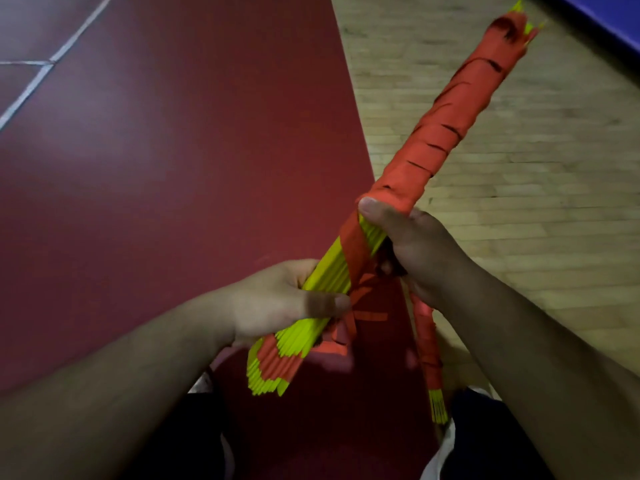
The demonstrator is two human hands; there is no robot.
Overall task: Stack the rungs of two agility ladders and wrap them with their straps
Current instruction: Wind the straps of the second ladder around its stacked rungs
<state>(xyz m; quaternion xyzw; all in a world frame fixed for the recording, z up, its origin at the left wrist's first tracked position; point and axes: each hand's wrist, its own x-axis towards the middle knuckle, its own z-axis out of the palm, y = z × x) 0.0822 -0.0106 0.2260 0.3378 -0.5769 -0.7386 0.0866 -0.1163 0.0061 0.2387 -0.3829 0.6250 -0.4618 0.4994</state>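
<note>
While the bundle of yellow rungs (329, 268) slants from near left to far right in the air in front of me, its far half is covered in tight turns of the orange strap (450, 126), with only a few yellow tips showing at the far end. One loose band of that strap crosses the bare yellow middle on a slant and runs down to a tangle of orange loops on the right side of the bundle, just beside my left thumb. The near end fans out a little, yellow tips with orange patches between them.

My left hand (277, 303) grips the bare near part, fingers curled round it and the thumb lying across the top. My right hand (415, 244) grips the middle, its thumb pressed on the edge of the last wrapped turn. Below that hand hangs a thinner orange-wrapped length (427, 344) ending in yellow tips; I cannot tell what it joins to.

Underneath lies a dark red floor (173, 150) with white lines far left, pale wooden boards (519, 202) to the right, and a blue strip (616, 26) in the far right corner.
</note>
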